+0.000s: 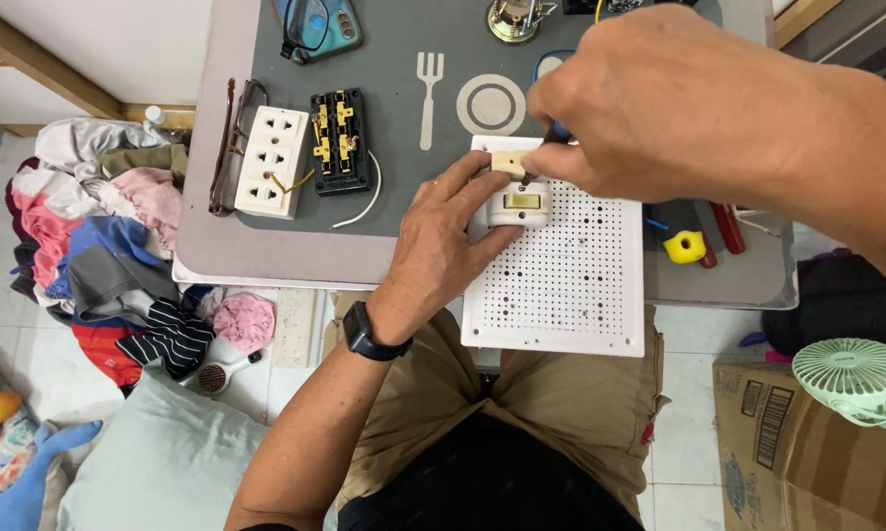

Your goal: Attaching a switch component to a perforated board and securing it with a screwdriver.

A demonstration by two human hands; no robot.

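Left hand (441,236) was pressing the switch (518,204) down on the pegboard (571,285) at the table (266,251) edge, while the right hand (649,108) gripped a screwdriver (553,133), tip right at the switch top.

Bright, even light falls from above, leaving only soft, faint shadows under the right hand (659,108) and the white perforated board (561,265), with no harsh glare, sharp central focus and slight wide-angle stretching at the edges.
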